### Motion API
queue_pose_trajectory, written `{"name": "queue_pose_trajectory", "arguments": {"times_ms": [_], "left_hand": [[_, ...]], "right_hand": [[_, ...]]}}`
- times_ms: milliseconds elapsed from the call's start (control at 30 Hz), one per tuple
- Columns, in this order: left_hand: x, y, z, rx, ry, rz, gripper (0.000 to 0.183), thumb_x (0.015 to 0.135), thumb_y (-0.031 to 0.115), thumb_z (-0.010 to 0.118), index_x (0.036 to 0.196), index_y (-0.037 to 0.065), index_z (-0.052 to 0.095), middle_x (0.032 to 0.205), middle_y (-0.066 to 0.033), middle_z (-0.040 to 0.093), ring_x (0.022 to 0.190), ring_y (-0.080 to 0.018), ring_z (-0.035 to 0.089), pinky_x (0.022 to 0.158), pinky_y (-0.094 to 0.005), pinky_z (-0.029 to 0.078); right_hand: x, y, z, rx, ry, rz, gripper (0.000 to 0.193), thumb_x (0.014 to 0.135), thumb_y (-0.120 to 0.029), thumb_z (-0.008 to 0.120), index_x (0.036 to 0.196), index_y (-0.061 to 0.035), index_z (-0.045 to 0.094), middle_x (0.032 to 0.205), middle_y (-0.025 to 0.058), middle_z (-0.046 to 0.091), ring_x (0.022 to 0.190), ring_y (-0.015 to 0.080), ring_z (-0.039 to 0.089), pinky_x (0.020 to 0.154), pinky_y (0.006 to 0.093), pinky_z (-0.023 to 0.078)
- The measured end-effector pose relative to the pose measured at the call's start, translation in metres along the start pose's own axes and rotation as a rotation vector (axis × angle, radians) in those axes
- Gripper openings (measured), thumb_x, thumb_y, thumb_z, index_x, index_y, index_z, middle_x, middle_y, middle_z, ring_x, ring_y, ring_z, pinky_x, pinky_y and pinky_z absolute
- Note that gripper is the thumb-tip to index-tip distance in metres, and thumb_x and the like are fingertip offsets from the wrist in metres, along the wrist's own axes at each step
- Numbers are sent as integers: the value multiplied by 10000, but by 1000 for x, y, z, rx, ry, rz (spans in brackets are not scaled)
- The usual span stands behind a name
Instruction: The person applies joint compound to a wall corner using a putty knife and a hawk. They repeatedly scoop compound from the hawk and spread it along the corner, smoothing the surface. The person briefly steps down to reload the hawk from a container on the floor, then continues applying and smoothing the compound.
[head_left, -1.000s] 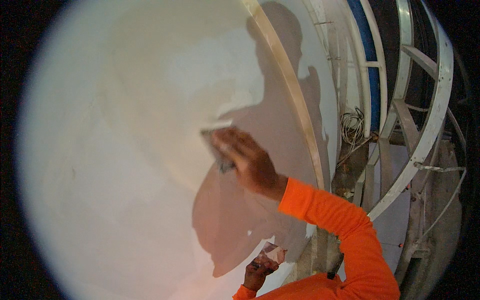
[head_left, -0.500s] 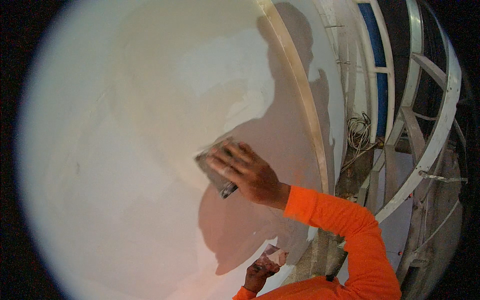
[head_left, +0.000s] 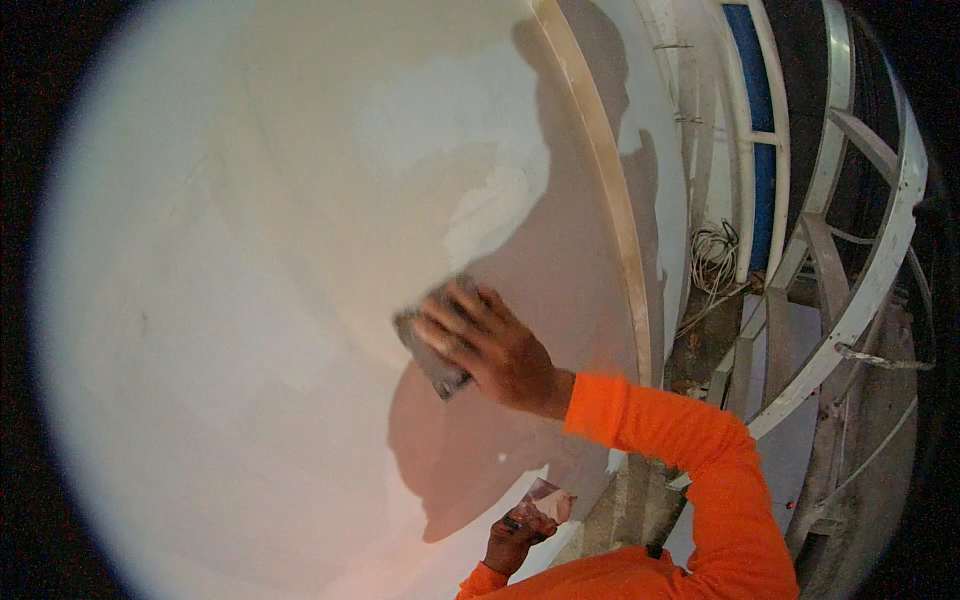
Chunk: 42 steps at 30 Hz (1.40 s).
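My right hand (head_left: 490, 345) presses a flat, dark rectangular plate (head_left: 437, 365) against the large pale curved surface (head_left: 250, 400). Its fingers lie across the plate and are slightly blurred; whether this is a spreader or a sanding sheet, I cannot tell. Lower down, close to my body, my left hand (head_left: 508, 548) is closed round a small flat piece with pinkish-brown material on it (head_left: 543, 505). What that piece is cannot be made out. Beige and whitish patches mark the surface, and my shadow falls across it.
A raised tan strip (head_left: 590, 110) runs down the surface, right of my hand. Beyond it lie a coil of pale cable (head_left: 715, 258), a white frame with a blue panel (head_left: 745, 70), and a curved metal framework with crossbars (head_left: 875, 290) beside my right elbow.
My right hand and the dark plate stay at nearly the same spot, with a slight shift and tilt. My left hand has moved a little up and left. The view has shifted slightly.
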<state>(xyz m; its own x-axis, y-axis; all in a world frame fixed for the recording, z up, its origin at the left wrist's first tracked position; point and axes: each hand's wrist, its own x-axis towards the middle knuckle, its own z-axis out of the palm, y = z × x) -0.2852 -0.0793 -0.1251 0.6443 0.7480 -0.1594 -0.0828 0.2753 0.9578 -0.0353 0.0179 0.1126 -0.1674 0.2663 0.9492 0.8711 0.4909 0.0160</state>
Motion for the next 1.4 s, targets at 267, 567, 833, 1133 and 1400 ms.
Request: {"name": "queue_pose_trajectory", "arguments": {"times_ms": [267,567,833,1133,1400], "left_hand": [[-11,9,9,158,102,21,171,941,105,743,1023,-6,643,997,-172,714,941,-310,722,888,-467,610],[-15,17,15,454,141,136,217,941,134,746,1057,-21,648,989,-174,726,922,-301,729,860,-446,618],[-10,19,8,276,168,54,255,931,174,745,1082,-8,648,998,-171,728,922,-298,728,850,-433,609],[-9,20,9,276,155,49,301,920,220,743,1110,7,648,1008,-168,729,921,-294,726,839,-419,598],[-8,19,8,280,139,47,342,910,260,741,1135,20,648,1017,-165,731,921,-290,725,829,-406,589]], "right_hand": [[-7,107,-24,56,392,249,592,929,32,516,1493,-148,514,1432,174,594,1310,397,570,1141,454,455],[39,188,-24,-28,481,245,754,827,165,545,1512,-141,465,1473,184,550,1343,419,538,1131,476,468],[-17,144,-25,9,339,227,722,803,170,567,1473,-95,515,1457,173,572,1333,410,550,1134,469,462],[60,196,-42,-76,316,293,582,931,105,534,1475,-100,530,1470,158,572,1362,359,543,1164,437,452],[52,199,-29,-43,448,220,618,893,120,533,1481,-69,517,1505,187,534,1399,389,499,1188,466,405]]}}
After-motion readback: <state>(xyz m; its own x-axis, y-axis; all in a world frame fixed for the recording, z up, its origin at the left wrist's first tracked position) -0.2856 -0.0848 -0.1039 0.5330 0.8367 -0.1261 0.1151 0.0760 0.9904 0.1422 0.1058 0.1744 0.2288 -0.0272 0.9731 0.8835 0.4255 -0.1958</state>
